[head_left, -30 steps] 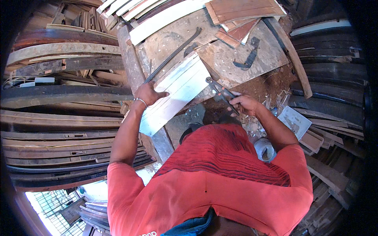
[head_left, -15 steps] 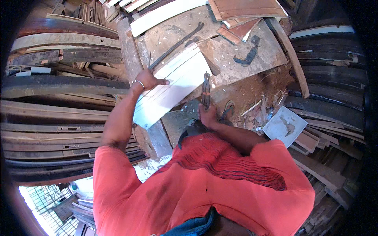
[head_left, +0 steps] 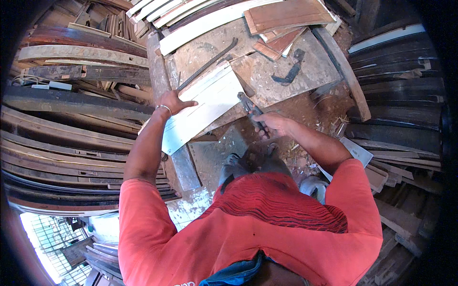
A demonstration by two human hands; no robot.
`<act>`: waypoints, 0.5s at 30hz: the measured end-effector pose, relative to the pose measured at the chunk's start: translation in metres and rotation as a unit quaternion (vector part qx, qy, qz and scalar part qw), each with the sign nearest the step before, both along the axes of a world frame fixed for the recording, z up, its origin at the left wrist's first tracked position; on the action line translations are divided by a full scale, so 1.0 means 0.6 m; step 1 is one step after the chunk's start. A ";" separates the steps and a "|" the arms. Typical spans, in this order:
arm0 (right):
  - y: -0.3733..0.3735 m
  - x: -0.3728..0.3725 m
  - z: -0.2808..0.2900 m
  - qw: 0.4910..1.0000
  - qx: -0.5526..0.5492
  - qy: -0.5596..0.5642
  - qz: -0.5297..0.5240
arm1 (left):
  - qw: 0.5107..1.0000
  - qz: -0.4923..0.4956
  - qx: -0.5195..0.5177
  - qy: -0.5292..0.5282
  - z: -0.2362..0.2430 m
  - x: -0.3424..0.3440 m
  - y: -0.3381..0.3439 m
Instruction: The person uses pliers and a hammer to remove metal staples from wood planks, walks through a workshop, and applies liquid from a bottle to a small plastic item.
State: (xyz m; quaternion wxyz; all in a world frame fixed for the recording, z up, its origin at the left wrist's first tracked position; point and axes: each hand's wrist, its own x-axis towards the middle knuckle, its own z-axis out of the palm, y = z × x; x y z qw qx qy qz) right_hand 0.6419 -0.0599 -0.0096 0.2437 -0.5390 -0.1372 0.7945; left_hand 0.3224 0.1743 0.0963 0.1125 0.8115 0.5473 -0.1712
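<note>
My left hand [head_left: 174,102], with a bangle on the wrist, grips the upper-left edge of a white board [head_left: 205,117], thumb across its face. The board lies slanted on a worn wooden bench top [head_left: 305,76]. In my right hand [head_left: 269,124] are dark metal pincers [head_left: 248,104], fingers closed round the handles. Their head is at the board's right corner; whether it touches is unclear. A long dark pry bar [head_left: 210,62] lies along the far side of the board. Farther right is a dark angled piece [head_left: 286,76] that I cannot identify.
Reddish-brown panels [head_left: 286,16] and white strips [head_left: 210,21] are piled at the back. Stacks of timber [head_left: 71,124] flank me on both sides. A plank [head_left: 358,95] runs along the bench's right end. Wood scraps litter the ground, with a grey-white tray [head_left: 355,150] among them at right.
Since half a second ago, my right hand has swung up and right, tilting the pincers. Their handles look closer together than a second ago. My left hand still holds the board.
</note>
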 end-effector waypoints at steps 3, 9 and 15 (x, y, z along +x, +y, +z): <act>-0.013 -0.052 0.009 0.990 -0.037 0.097 -0.093 | 0.997 0.032 0.046 0.058 0.003 0.030 -0.019; -0.048 -0.212 -0.020 0.962 0.056 -0.009 -0.268 | 0.997 0.008 0.003 0.078 -0.013 0.020 -0.004; -0.056 -0.257 -0.200 0.865 0.304 -0.277 -0.289 | 0.998 -0.011 0.036 0.052 -0.029 0.013 0.019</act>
